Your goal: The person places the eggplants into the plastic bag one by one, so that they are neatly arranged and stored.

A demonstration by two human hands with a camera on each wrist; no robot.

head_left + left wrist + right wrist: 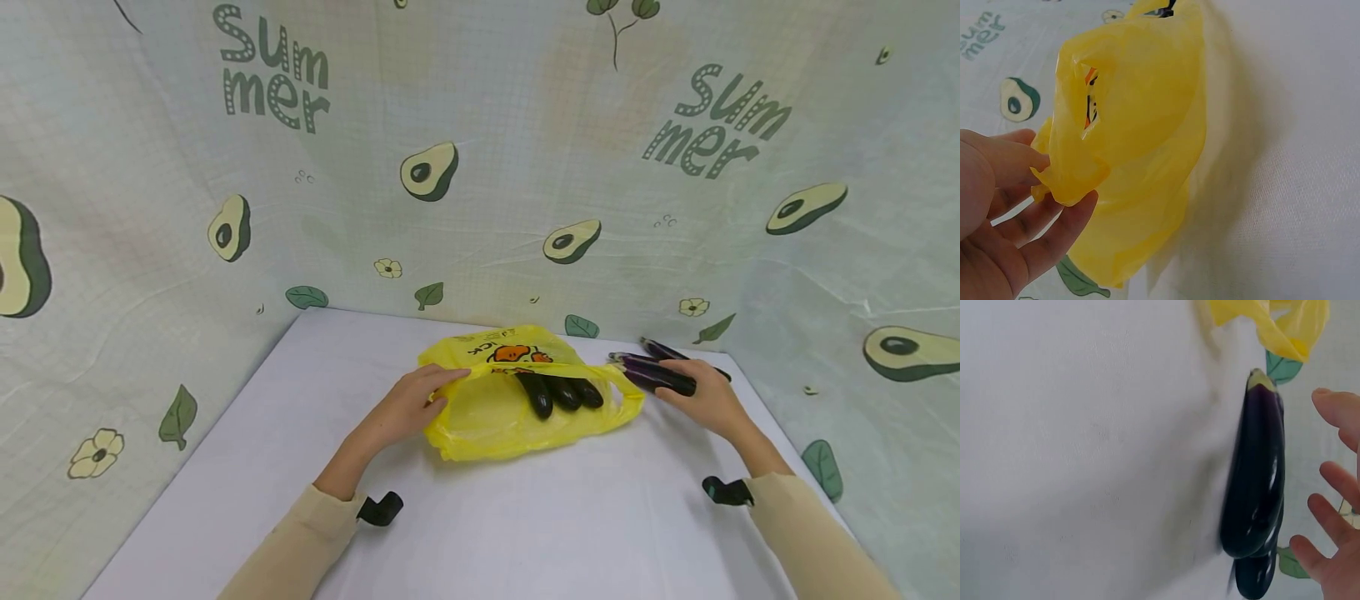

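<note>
A yellow plastic bag (480,421) lies on its side with its mouth held up. Three dark eggplants (540,396) show inside it. My left hand (408,404) pinches the bag's rim between thumb and fingers, at a handle loop in the left wrist view. At the right, my right hand (705,396) is beside glossy purple eggplants (660,375) lying close together. In the right wrist view its fingers (1329,515) are spread and apart from the nearest eggplant (1257,475). Another eggplant (660,350) lies behind, partly hidden by that hand.
The white table (555,525) carries the bag and eggplants. A cloth backdrop (495,192) printed with avocados stands along its back and sides. Dark wrist straps or mounts (381,508) jut out by both sleeves.
</note>
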